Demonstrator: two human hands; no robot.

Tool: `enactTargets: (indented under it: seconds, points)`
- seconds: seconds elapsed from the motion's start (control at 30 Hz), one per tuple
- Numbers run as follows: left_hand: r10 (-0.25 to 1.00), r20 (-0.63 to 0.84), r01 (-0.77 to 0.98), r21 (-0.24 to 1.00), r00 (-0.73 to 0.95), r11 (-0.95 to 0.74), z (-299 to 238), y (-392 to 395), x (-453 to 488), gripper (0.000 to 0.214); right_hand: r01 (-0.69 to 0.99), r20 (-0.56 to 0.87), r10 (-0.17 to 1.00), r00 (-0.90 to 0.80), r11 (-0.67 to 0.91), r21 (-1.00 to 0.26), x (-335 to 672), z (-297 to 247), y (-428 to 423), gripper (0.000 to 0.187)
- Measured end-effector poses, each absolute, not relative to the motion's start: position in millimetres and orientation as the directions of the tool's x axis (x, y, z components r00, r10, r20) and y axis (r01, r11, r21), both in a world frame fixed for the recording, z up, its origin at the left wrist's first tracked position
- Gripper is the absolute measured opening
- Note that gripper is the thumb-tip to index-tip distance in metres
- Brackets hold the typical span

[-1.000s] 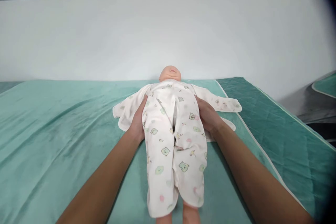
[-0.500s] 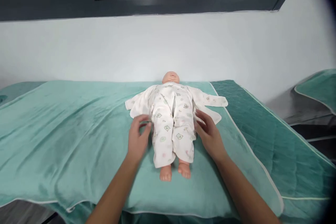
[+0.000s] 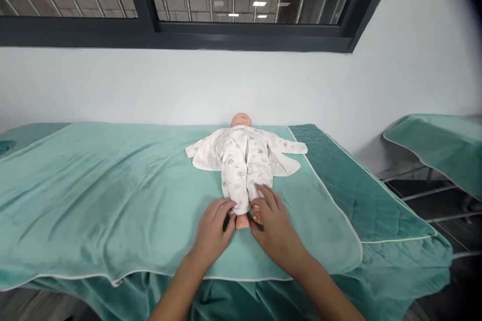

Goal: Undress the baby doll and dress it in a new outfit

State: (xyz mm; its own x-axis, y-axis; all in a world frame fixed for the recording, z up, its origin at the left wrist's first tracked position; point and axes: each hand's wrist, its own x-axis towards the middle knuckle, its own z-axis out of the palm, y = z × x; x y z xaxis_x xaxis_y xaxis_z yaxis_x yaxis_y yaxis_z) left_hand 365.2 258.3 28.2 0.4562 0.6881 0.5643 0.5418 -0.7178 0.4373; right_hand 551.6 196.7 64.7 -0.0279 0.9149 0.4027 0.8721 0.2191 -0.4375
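A baby doll (image 3: 241,120) lies on its back, head toward the wall, in a white printed jacket (image 3: 211,153) with its arms spread and matching trousers (image 3: 235,173). My left hand (image 3: 215,225) is at the cuff on the left side, curved fingers touching the hem, thumb apart beside the bare foot (image 3: 242,221). Across from it, my right hand (image 3: 276,228) rests its fingertips on the other trouser leg near the cuff, thumb apart below. That hand partly hides the other foot. Both hands look open; a light hold on the cloth cannot be ruled out.
A light green blanket (image 3: 124,200) covers the bed under the doll, over a darker quilted cover (image 3: 339,185). Behind stand a white wall (image 3: 169,85) and a barred window (image 3: 233,0). Another green-covered bed (image 3: 440,140) is at the right.
Both hands have moved from beside the thighs down to the trouser cuffs and closer together. The view has tilted up, showing more of the window.
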Motion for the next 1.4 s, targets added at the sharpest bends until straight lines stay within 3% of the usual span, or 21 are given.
enactTargets:
  seconds: [0.1, 0.2, 0.4, 0.53, 0.63, 0.77, 0.87, 1.0, 1.17, 1.27, 1.4]
  points:
    - [0.676, 0.584, 0.503, 0.459, 0.450, -0.732, 30.5, 258.8, 368.2, 0.022, 0.944, 0.433, 0.901, 0.027, 0.119, -0.307, 538.0, 62.3, 206.9, 0.020]
    - [0.716, 0.559, 0.446, 0.561, 0.417, -0.698, 40.5, 254.9, 368.9, 0.018, 0.955, 0.472, 0.881, 0.025, 0.118, -0.272, 536.8, 61.9, 213.5, 0.015]
    - [0.874, 0.406, 0.394, 0.781, 0.267, -0.484, 45.3, 232.2, 354.5, 0.017, 0.888, 0.575, 0.801, -0.165, 0.374, -0.267, 539.9, 90.5, 198.3, 0.012]
    - [0.952, 0.282, 0.424, 0.853, 0.119, -0.305, 34.2, 219.2, 344.2, 0.017, 0.829, 0.537, 0.778, -0.326, 0.509, -0.233, 540.4, 99.4, 185.2, 0.010]
    - [0.935, 0.334, 0.446, 0.823, 0.121, -0.352, 36.2, 214.6, 347.0, 0.016, 0.808, 0.495, 0.829, -0.259, 0.467, -0.359, 555.1, 87.8, 181.3, 0.015]
    - [0.832, 0.523, 0.531, 0.659, 0.187, -0.533, 54.7, 216.8, 365.3, 0.022, 0.772, 0.464, 0.884, 0.051, 0.260, -0.579, 581.7, 59.3, 180.1, 0.029]
    - [0.726, 0.593, 0.555, 0.494, 0.348, -0.669, 68.6, 226.2, 385.0, 0.032, 0.790, 0.389, 0.913, 0.123, 0.147, -0.595, 588.9, 41.1, 185.0, 0.030]
    - [0.683, 0.490, 0.568, 0.386, 0.542, -0.727, 81.5, 241.2, 408.7, 0.036, 0.814, 0.338, 0.928, 0.157, 0.072, -0.576, 585.3, 40.1, 199.1, 0.019]
    - [0.778, 0.336, 0.630, 0.458, 0.531, -0.627, 97.6, 247.0, 426.7, 0.025, 0.701, 0.358, 0.932, 0.064, 0.213, -0.681, 584.1, 76.7, 204.1, 0.016]
    - [0.827, 0.277, 0.652, 0.514, 0.490, -0.558, 105.0, 247.1, 432.2, 0.017, 0.716, 0.396, 0.918, 0.015, 0.266, -0.645, 586.9, 96.1, 197.2, 0.016]
    - [0.852, 0.231, 0.565, 0.662, 0.470, -0.492, 109.1, 245.8, 428.3, 0.017, 0.749, 0.345, 0.938, -0.017, 0.241, -0.617, 597.2, 99.3, 182.5, 0.023]
